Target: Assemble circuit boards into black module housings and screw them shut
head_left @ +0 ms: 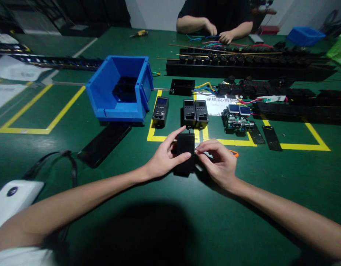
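Note:
Centred in front of me is a black rectangular plastic housing (pixel 184 165) on the green table. My left hand (pixel 164 156) grips it from the left, with the thumb across its upper face and the index finger stretched along the far end. At the housing's right side my right hand (pixel 220 163) is closed in a pinch; a tiny shiny bit shows at the fingertips, too small to name. An orange loop-like piece (pixel 235 153) sticks out behind that hand, mostly hidden. Just beyond are two black modules side by side (pixel 189 112) and a single black module (pixel 160 111).
A blue bin (pixel 117 114) holds black housings. Near it lies a black phone (pixel 104 144). Circuit boards with small screens (pixel 238 120) and black flat covers (pixel 271 137) are to the right. Farther back are wired black rails (pixel 237 68) and a co-worker's hands (pixel 226 37).

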### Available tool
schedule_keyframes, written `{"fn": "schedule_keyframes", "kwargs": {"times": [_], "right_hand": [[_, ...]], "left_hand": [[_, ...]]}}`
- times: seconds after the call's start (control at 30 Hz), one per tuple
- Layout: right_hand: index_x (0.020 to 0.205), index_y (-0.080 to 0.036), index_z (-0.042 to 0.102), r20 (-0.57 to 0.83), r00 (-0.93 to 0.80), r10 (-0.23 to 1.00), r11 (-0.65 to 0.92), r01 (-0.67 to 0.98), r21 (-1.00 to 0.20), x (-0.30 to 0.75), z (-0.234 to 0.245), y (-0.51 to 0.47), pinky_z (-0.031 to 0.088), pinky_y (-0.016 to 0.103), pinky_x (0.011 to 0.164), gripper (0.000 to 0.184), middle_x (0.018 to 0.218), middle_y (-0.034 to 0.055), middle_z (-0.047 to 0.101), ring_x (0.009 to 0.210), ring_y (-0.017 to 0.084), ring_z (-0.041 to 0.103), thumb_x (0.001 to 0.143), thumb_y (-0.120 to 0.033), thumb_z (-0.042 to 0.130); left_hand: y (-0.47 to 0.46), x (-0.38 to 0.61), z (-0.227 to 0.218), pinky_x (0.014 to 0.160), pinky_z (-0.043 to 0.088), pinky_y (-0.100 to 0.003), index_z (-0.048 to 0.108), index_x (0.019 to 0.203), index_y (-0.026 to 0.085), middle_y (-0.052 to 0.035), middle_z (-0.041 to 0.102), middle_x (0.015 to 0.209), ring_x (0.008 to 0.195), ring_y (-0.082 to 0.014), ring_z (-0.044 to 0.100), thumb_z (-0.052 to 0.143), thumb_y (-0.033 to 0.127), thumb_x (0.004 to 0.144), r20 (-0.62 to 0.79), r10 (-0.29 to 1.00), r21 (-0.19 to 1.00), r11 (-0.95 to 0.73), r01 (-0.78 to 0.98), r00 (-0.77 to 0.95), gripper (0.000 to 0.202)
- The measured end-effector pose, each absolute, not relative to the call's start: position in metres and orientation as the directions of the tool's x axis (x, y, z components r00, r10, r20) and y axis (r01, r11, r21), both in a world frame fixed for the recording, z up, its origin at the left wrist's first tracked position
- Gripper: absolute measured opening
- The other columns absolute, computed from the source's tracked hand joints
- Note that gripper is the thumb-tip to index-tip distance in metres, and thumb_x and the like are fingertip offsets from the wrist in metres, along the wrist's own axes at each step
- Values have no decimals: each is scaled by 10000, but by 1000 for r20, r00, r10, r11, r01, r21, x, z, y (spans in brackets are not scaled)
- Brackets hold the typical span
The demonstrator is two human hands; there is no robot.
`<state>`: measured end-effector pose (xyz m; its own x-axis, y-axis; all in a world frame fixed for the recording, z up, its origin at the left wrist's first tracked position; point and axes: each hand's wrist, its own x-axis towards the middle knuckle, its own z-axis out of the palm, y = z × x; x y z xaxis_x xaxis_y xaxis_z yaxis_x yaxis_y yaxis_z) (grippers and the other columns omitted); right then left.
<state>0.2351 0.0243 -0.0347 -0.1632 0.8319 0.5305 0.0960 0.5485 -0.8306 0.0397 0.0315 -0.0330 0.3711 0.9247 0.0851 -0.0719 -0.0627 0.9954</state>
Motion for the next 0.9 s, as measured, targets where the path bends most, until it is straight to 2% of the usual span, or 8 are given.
{"fn": "schedule_keyframes", "kwargs": {"times": [0.13, 0.37, 0.47, 0.6, 0.8, 0.9], "right_hand": [[933, -235, 673, 513, -145, 846, 529, 103, -843, 234, -35, 25, 541, 391, 797, 190, 894, 37, 683, 872, 201, 652, 819, -84, 685], [984, -239, 676, 527, -182, 830, 552, 139, -822, 233, -33, 24, 556, 403, 824, 201, 943, 47, 709, 909, 208, 668, 825, -118, 701], [1030, -236, 661, 583, -242, 775, 629, 220, -745, 234, -28, 25, 544, 418, 853, 223, 991, 59, 710, 953, 217, 661, 842, -118, 676], [1074, -226, 646, 608, -357, 709, 705, 349, -617, 246, -18, 30, 527, 424, 853, 238, 1050, 79, 697, 989, 229, 647, 859, -123, 644], [1149, -190, 625, 455, -458, 764, 639, 635, -434, 303, -17, 41, 492, 470, 910, 285, 1134, 128, 651, 1070, 279, 588, 873, -250, 651], [1102, -186, 648, 377, -472, 797, 599, 702, -385, 329, -26, 43, 495, 479, 885, 285, 1145, 139, 636, 1063, 299, 576, 856, -327, 673]], "left_hand": [[31, 39, -33, 956, 526, -350, 300, 1470, 232, -117, 578, 1289, 1157, -250, 602, 705, 330, 830, 60, 920, 996, -27, -91, 388, 764], [36, 35, -33, 960, 480, -361, 378, 1388, 229, -98, 534, 1306, 1169, -258, 548, 663, 363, 839, 39, 933, 984, 26, -175, 358, 633], [37, 33, -31, 903, 486, -341, 386, 1394, 238, -84, 542, 1294, 1100, -243, 564, 631, 371, 844, -8, 940, 972, 88, -219, 340, 617], [37, 35, -25, 785, 488, -294, 408, 1400, 241, -57, 598, 1167, 939, -201, 587, 615, 352, 836, -76, 940, 948, 171, -268, 332, 611], [37, 36, -20, 760, 493, -277, 430, 1407, 250, -39, 636, 1059, 856, -168, 590, 602, 310, 821, -142, 936, 874, 271, -403, 321, 613], [39, 35, -18, 697, 513, -271, 433, 1397, 250, -28, 633, 960, 776, -152, 592, 589, 288, 815, -184, 917, 823, 341, -455, 355, 603]]}}
